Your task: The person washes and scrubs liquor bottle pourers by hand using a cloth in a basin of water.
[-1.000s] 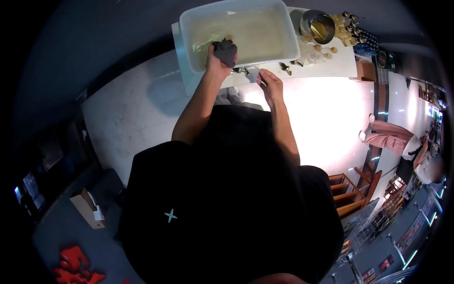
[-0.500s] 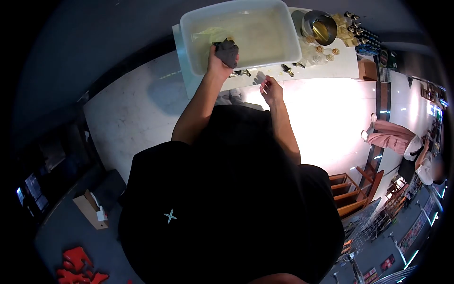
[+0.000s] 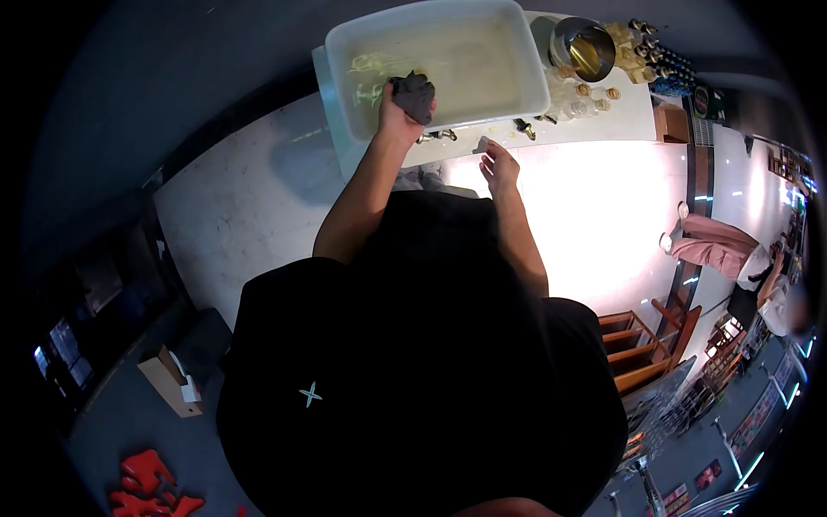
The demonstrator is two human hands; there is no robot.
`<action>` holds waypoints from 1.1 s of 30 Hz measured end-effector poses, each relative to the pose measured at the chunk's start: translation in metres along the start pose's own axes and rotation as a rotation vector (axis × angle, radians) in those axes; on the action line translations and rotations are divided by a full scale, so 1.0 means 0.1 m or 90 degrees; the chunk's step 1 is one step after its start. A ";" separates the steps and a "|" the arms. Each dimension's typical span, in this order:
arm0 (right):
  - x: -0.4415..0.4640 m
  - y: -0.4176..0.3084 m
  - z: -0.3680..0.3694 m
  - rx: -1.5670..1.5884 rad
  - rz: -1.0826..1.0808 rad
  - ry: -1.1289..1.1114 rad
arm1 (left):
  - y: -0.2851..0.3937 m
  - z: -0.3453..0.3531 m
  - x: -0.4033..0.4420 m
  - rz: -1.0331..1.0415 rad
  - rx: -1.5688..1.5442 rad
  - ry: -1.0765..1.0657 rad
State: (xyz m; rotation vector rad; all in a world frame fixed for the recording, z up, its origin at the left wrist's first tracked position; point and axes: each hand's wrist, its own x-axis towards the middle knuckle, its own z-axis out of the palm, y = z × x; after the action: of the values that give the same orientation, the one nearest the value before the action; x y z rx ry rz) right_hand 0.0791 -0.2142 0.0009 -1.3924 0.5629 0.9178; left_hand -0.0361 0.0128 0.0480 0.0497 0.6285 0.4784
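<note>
My left hand (image 3: 399, 116) is closed round a crumpled dark grey cloth (image 3: 415, 96), held over the near left part of a white tub (image 3: 448, 120). Shallow, slightly yellowish liquid lies in the tub. Something small and tan shows at the cloth's top edge, too small to name. My right hand (image 3: 501, 166) hovers at the near edge of the white table (image 3: 575, 131), fingers bent and apart, with nothing visible in it. Dark spouted stoppers (image 3: 524, 128) lie on the table between the tub and its near edge.
Right of the tub stand a metal pot (image 3: 582, 50) and several clear bottles (image 3: 579, 99) with tan caps. More bottles with dark tops are behind them. A cardboard box (image 3: 671, 123) sits past the table's right end. A person (image 3: 719, 244) is far right, near wooden shelving (image 3: 636, 351).
My right hand has drawn back slightly from the table edge, and its fingers have spread. My left hand stays almost in place with the cloth.
</note>
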 end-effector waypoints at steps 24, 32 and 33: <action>0.51 0.08 -0.03 -0.279 -0.154 0.019 | 0.00 -0.12 0.12 0.008 -0.036 -0.009; 0.51 0.07 -0.06 -0.342 -0.042 0.106 | -0.01 -0.12 0.10 0.021 -0.014 -0.046; 0.48 0.05 -0.06 -0.320 -0.003 0.100 | -0.01 -0.07 0.07 0.025 -0.007 -0.046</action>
State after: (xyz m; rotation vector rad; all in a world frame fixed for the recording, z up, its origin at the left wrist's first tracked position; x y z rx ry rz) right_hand 0.1029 -0.2099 -0.0416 -1.9298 0.4608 0.9930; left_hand -0.0348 0.0143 0.0381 0.0688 0.5548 0.5152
